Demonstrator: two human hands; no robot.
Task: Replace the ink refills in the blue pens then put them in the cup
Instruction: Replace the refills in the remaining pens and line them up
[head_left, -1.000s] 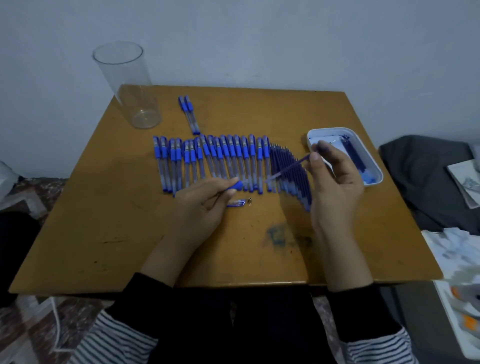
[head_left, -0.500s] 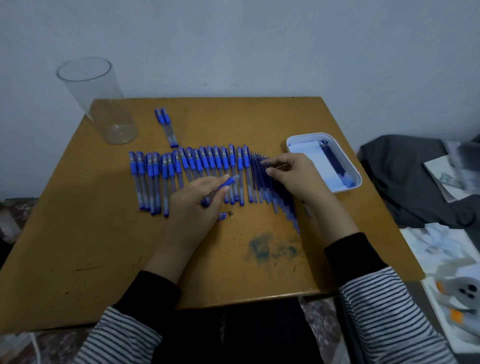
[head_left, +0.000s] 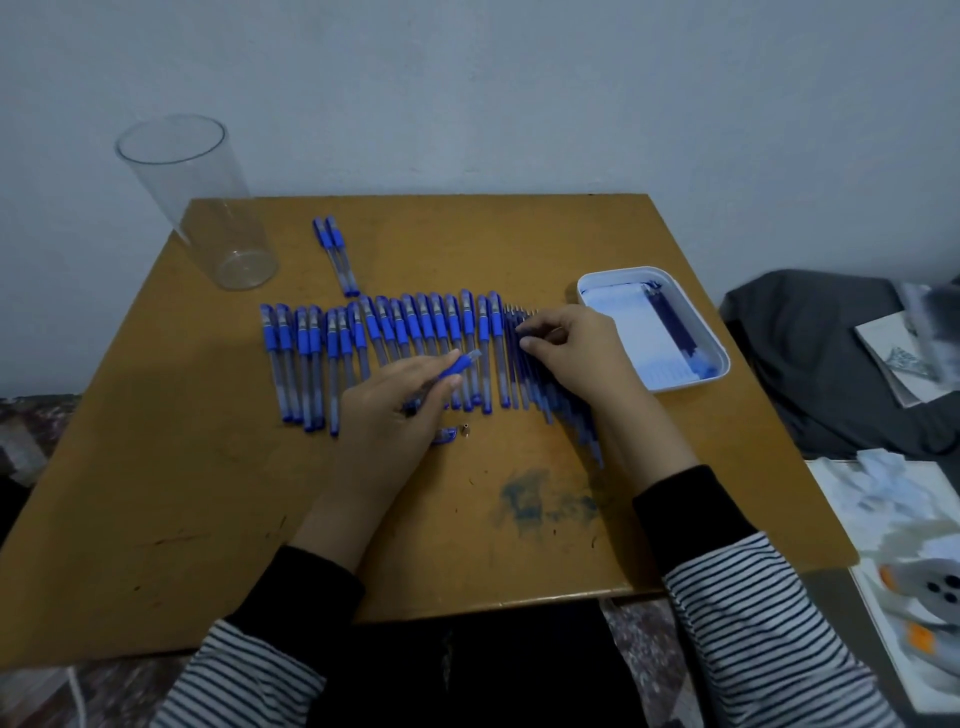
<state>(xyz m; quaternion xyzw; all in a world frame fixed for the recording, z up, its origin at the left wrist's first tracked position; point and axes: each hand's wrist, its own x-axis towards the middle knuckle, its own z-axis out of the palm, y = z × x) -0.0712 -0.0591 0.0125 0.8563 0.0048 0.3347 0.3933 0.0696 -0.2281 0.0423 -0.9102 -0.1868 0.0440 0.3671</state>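
The left hand (head_left: 395, 400) pinches an opened pen barrel (head_left: 457, 366) mid-table while the right hand (head_left: 576, 348), at its 3 o'clock, seems to pinch one of the loose refills (head_left: 517, 384), whose packed row a careless tug could scatter; the clear cup (head_left: 197, 208) stands at 10 o'clock.

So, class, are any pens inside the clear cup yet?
No, the clear cup holds nothing; the pens lie on the table.

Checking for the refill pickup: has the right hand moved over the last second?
Yes. The right hand came down from beside the white tray's near-left rim onto the loose refills lying left of it.
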